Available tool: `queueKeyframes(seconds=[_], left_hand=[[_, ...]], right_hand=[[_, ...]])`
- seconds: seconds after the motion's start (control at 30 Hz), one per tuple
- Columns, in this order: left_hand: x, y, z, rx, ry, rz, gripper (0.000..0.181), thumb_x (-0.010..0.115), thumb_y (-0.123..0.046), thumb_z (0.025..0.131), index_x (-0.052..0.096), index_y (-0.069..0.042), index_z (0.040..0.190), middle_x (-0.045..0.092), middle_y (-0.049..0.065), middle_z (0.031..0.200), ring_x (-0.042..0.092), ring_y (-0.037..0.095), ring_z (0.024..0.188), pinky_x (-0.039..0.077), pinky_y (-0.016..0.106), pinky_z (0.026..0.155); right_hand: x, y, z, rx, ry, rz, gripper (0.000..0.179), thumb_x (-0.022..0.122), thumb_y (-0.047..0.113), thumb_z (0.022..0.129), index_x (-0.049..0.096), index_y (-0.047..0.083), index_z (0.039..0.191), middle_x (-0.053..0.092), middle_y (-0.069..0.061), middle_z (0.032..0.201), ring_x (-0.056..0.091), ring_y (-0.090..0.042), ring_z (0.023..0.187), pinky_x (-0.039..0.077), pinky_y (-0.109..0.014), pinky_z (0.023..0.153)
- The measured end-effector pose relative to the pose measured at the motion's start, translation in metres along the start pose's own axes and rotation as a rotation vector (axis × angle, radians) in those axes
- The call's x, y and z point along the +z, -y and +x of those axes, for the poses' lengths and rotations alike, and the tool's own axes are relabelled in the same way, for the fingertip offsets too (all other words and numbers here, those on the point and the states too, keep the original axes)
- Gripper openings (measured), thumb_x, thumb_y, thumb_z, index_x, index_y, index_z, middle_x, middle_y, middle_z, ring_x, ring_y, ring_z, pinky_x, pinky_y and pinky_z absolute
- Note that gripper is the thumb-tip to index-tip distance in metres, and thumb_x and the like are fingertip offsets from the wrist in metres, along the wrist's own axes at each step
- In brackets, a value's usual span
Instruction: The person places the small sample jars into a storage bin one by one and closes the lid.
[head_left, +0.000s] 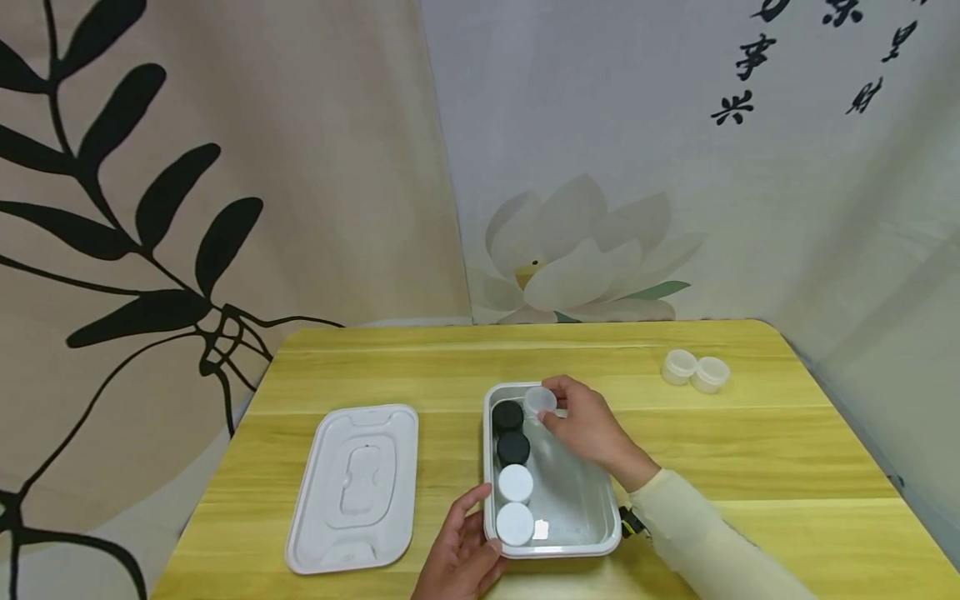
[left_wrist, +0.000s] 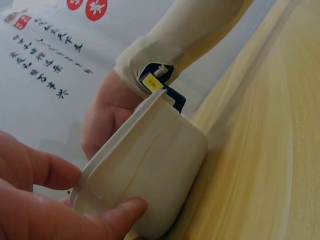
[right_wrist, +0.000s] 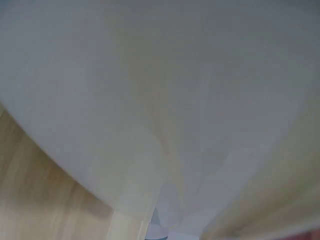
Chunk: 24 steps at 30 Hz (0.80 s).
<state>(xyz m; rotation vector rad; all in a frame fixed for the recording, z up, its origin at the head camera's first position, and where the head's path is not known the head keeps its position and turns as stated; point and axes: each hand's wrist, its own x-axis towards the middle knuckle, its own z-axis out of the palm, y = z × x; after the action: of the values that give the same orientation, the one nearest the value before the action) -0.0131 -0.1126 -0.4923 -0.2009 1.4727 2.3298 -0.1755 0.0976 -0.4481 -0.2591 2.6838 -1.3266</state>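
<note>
A white plastic box stands on the wooden table. Along its left side sit two black-capped round containers and two white-capped ones in a row. My right hand pinches a small translucent round container between thumb and fingers, inside the box's far end beside the black caps. At the box's front left corner, my left hand grips the outside. In the left wrist view, its fingertips meet the rim and another digit presses the side wall. The right wrist view is mostly filled by a blurred pale surface.
A white rectangular lid lies flat on the table left of the box. Two more translucent round containers stand side by side at the back right. Behind the table hang printed curtains.
</note>
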Motion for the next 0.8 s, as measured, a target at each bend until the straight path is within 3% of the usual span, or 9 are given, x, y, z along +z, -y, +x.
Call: queueKeyframes(seconds=[0.3, 0.6, 0.8], left_hand=[[0.0, -0.001, 0.001, -0.006, -0.017, 0.027, 0.075, 0.061, 0.001, 0.098, 0.028, -0.01, 0.164, 0.045, 0.026, 0.153, 0.062, 0.02, 0.12, 0.059, 0.037, 0.097], [-0.001, 0.001, 0.001, -0.008, -0.008, 0.02, 0.077, 0.062, 0.001, 0.096, 0.027, -0.009, 0.164, 0.041, 0.028, 0.155, 0.061, 0.019, 0.121, 0.059, 0.036, 0.097], [0.0, 0.001, 0.002, -0.004, -0.015, 0.036, 0.076, 0.061, 0.001, 0.096, 0.027, -0.008, 0.164, 0.042, 0.028, 0.155, 0.061, 0.019, 0.12, 0.059, 0.037, 0.097]], right_hand=[[0.011, 0.001, 0.0, -0.056, -0.012, -0.146, 0.044, 0.072, 0.005, 0.097, 0.056, -0.007, 0.135, 0.065, -0.023, 0.129, 0.066, -0.034, 0.115, 0.059, -0.047, 0.093], [0.022, 0.002, -0.005, -0.127, -0.051, -0.267, 0.043, 0.069, -0.001, 0.094, 0.054, -0.011, 0.132, 0.059, -0.031, 0.129, 0.053, -0.044, 0.129, 0.048, -0.054, 0.108], [0.024, -0.001, -0.005, -0.114, -0.002, -0.335, 0.045, 0.068, -0.001, 0.094, 0.051, -0.012, 0.134, 0.054, -0.034, 0.132, 0.056, -0.043, 0.125, 0.049, -0.055, 0.108]])
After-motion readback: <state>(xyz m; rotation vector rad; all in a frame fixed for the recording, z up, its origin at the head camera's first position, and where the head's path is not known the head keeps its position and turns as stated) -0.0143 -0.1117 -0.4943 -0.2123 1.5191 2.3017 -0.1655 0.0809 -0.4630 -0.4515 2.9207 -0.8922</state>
